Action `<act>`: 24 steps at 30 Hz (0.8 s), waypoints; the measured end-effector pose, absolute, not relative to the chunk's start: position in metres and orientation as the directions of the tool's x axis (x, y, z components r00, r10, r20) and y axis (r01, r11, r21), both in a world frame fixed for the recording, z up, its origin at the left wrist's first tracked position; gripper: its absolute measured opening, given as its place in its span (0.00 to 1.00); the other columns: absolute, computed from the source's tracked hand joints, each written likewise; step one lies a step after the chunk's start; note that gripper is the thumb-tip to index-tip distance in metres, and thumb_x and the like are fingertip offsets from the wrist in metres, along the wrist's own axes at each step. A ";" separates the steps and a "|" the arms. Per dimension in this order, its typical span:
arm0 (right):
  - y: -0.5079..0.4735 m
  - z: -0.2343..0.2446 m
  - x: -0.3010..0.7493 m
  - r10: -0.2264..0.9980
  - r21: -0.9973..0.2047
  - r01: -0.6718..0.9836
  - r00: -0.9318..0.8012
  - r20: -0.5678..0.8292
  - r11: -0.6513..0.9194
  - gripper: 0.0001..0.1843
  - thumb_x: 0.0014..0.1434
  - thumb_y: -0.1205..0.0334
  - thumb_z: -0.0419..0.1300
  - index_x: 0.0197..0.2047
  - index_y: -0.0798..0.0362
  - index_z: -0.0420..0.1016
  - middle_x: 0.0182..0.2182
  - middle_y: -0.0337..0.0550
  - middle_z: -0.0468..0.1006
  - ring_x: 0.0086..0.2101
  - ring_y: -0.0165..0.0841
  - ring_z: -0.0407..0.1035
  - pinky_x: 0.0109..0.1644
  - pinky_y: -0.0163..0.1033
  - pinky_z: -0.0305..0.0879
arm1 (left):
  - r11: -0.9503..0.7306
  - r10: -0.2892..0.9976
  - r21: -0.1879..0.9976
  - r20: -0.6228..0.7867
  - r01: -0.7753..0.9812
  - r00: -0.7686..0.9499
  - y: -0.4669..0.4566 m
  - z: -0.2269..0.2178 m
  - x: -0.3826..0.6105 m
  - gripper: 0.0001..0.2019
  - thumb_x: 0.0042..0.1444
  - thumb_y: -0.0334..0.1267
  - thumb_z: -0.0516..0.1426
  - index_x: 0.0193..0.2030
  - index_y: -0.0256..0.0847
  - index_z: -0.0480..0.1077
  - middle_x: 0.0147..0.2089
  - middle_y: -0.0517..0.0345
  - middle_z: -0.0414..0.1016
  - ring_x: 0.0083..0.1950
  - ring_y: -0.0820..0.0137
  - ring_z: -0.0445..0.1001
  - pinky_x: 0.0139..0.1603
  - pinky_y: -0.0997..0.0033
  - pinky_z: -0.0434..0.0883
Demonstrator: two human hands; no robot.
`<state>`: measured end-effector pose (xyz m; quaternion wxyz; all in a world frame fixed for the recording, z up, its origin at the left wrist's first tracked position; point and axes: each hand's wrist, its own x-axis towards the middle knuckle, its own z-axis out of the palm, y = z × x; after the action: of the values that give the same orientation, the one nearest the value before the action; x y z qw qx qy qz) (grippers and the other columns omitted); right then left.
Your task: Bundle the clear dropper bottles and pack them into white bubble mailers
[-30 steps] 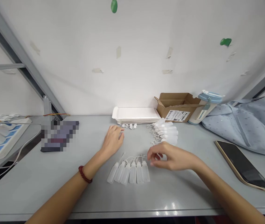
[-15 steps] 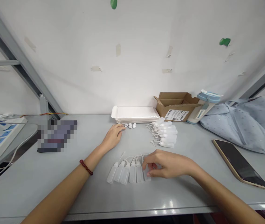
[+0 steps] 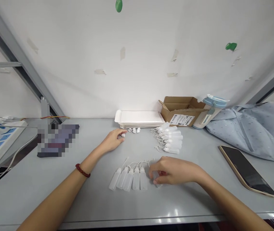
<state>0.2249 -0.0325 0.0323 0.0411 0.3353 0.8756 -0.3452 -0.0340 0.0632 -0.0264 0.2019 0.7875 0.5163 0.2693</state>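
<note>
Right hand: right hand [image 3: 172, 170] has its grip closed around a clear bottle [image 3: 155, 175], at the right end of the bottle row [image 3: 136, 179]
Left hand: left hand [image 3: 112, 140] has thumb and forefinger pinched on a small white cap [image 3: 123, 135], near the loose caps [image 3: 134, 130]
Bottle row: five more, lying fanned out on the grey bench [image 3: 98, 202], thin white tubes at the tops
Back of bench: white flat boxes [image 3: 140, 117] stacked right behind the caps, kinda walling them in
In between: bottle pile [image 3: 172, 137] sits between the right hand and an open cardboard box [image 3: 182, 112]
Right side: blue-lidded tumbler [image 3: 205, 117] beside the box, then a pale blue bag [image 3: 243, 131], phone [image 3: 247, 170] lying in front of it
Left side: dark item [image 3: 62, 139], pixelated so can't tell what, plus a white power strip [image 3: 2, 144]
Writing: printed label [image 3: 181, 120] on the cardboard box, lettering down the tumbler, both too small for me to read
</note>
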 end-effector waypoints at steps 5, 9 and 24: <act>-0.031 0.038 0.226 0.667 -0.554 0.633 -0.724 -0.177 0.541 0.09 0.58 0.64 0.53 0.41 0.50 0.71 0.28 0.37 0.74 0.26 0.27 0.64 0.30 0.31 0.56 | -0.334 0.942 0.604 0.183 0.724 0.281 0.063 -0.023 -0.034 0.13 0.49 0.37 0.53 0.40 0.36 0.73 0.40 0.51 0.75 0.40 0.64 0.72 0.44 0.65 0.69; -0.028 0.029 0.224 0.733 -0.487 0.655 -0.679 -0.043 0.578 0.08 0.59 0.65 0.51 0.42 0.50 0.69 0.33 0.41 0.72 0.27 0.28 0.63 0.31 0.33 0.57 | -0.335 0.939 0.652 0.167 0.680 0.302 0.046 -0.013 -0.023 0.11 0.51 0.38 0.53 0.40 0.39 0.70 0.40 0.54 0.75 0.41 0.65 0.72 0.42 0.66 0.69; -0.025 0.016 0.216 0.725 -0.680 0.465 -0.673 0.144 0.567 0.08 0.57 0.74 0.47 0.34 0.52 0.63 0.31 0.38 0.69 0.30 0.28 0.63 0.35 0.34 0.60 | -0.122 0.899 0.970 0.018 0.209 0.438 0.002 0.017 0.008 0.07 0.47 0.36 0.61 0.33 0.37 0.71 0.37 0.54 0.76 0.41 0.68 0.73 0.44 0.66 0.70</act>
<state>0.2158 -0.0253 0.0156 -0.2091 0.3458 0.8601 -0.3114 0.0084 0.0018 0.0169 0.5184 0.6712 0.4126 0.3324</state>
